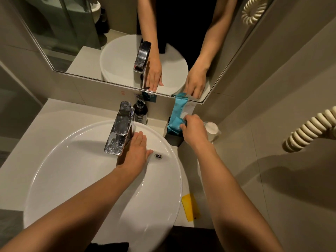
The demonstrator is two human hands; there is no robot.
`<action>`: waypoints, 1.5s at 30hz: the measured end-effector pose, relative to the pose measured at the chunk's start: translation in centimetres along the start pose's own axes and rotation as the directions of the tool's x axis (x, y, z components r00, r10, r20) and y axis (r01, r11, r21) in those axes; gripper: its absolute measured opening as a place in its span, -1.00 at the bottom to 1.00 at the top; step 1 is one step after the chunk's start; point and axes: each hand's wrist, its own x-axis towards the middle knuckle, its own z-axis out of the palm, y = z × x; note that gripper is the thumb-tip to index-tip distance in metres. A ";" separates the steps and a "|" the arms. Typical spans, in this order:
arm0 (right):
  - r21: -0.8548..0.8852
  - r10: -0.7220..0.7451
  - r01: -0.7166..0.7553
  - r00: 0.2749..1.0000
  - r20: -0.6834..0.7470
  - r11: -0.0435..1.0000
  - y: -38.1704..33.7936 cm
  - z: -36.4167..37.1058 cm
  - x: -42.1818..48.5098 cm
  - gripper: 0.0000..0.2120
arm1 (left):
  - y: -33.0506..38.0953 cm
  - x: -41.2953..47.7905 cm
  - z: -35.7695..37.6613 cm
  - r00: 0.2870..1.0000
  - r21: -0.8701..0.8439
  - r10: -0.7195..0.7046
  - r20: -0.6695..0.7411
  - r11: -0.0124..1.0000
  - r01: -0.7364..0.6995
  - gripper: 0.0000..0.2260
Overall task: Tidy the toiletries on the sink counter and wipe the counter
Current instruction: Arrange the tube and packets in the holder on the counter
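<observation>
**Hands at the basin, one on a blue packet**

Both hands reach forward over the white basin [76, 171]. Left hand [135, 151] lies flat with fingers spread and straight, holding nothing, just right of the chrome tap [120, 128] and beside the drain [158, 156]. Right hand [194, 130] is closed around a blue packet [177, 117], which stands upright in a black holder [172, 139] right of the basin, its top against the mirror [109, 33]. A dark pump bottle [140, 110] stands behind the tap. A white container [212, 129] sits just right of the holder. A yellow item [190, 206] lies on the surface [60, 110] at the basin's right edge. A coiled cord [309, 128] hangs on the wall, far right of the basin.
</observation>
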 end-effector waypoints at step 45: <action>-0.013 0.487 -0.523 0.785 0.383 0.852 10.7 4.8 -16.4 -0.83 | -0.7 0.3 1.7 0.997 -0.070 0.011 -0.070 0.997 -0.016 -0.45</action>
